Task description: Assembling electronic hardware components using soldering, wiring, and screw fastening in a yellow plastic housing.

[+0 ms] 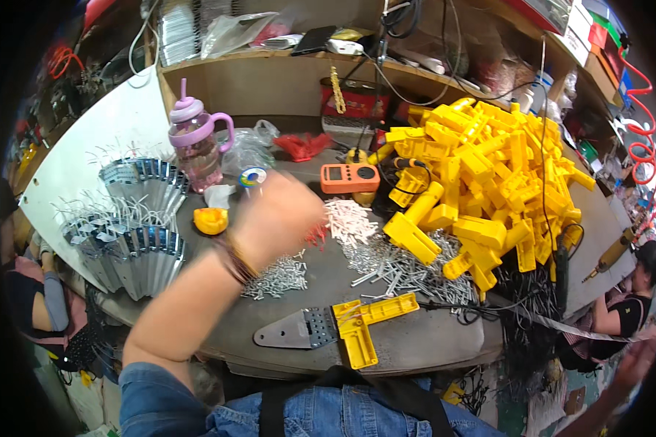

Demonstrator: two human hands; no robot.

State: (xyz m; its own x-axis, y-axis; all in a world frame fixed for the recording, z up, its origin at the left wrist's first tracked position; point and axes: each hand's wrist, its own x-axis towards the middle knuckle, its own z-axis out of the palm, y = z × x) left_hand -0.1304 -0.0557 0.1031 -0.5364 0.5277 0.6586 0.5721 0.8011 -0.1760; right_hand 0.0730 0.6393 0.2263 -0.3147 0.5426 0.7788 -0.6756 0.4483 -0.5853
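My left hand (280,215) is smeared by motion above the middle of the bench, its fingers unclear. Beside it shows a small spool with a blue-and-white face (253,177); whether the hand touches it I cannot tell. Far out at the lower right, my right hand (640,355) is a blur with hidden fingers. Near the bench's front edge lies a yellow L-shaped plastic housing (358,339), with thin wires and a black cable at it. A tapered grey metal plate with a perforated end (295,331) adjoins its left side.
Yellow plastic housings (488,167) are heaped at right. Screws (423,273), white sleeves (351,221) and small metal parts (280,277) form piles. An orange meter (350,178), pink bottle (195,142) and wired metal plates (135,247) stand behind. An electric screwdriver (610,255) hangs at right.
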